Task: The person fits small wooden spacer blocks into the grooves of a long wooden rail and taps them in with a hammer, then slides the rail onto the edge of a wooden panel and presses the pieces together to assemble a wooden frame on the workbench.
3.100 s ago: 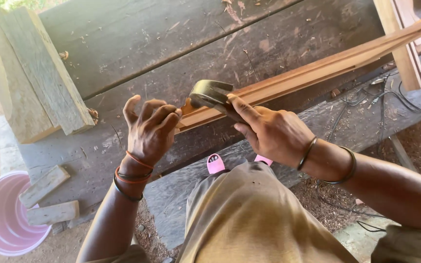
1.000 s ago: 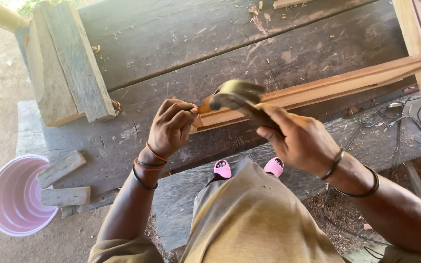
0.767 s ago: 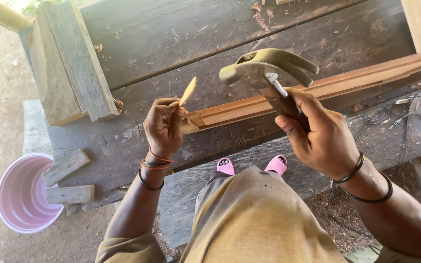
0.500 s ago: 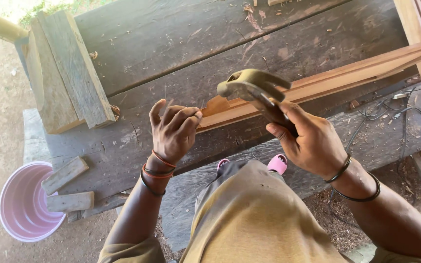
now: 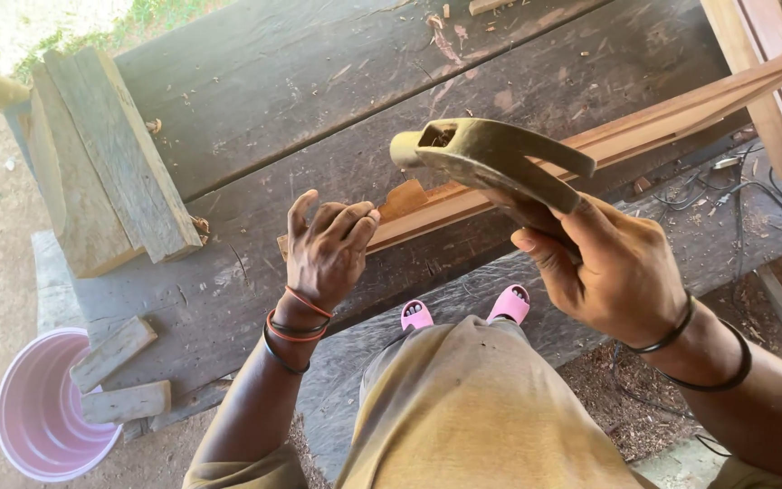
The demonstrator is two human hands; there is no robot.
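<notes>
My right hand (image 5: 617, 272) grips a claw hammer (image 5: 491, 154) by its handle, head raised above the bench with the claw pointing right. My left hand (image 5: 323, 254) pinches a small thin wooden wedge (image 5: 403, 197) against the near end of a long reddish wood strip (image 5: 608, 145). The strip lies diagonally on the dark plank workbench (image 5: 319, 109). The hammer head hangs a little above and to the right of the wedge.
Two weathered boards (image 5: 110, 163) lean on the bench's left end. A pink bucket (image 5: 33, 426) on the ground holds two short wood blocks (image 5: 119, 380). Cables (image 5: 735, 190) trail at the right, near an upright timber frame (image 5: 762, 81). My pink sandals (image 5: 463, 310) rest below.
The hammer has swung down onto the strip's end and back up more than once; it now sits raised again. My left hand stays at the wedge.
</notes>
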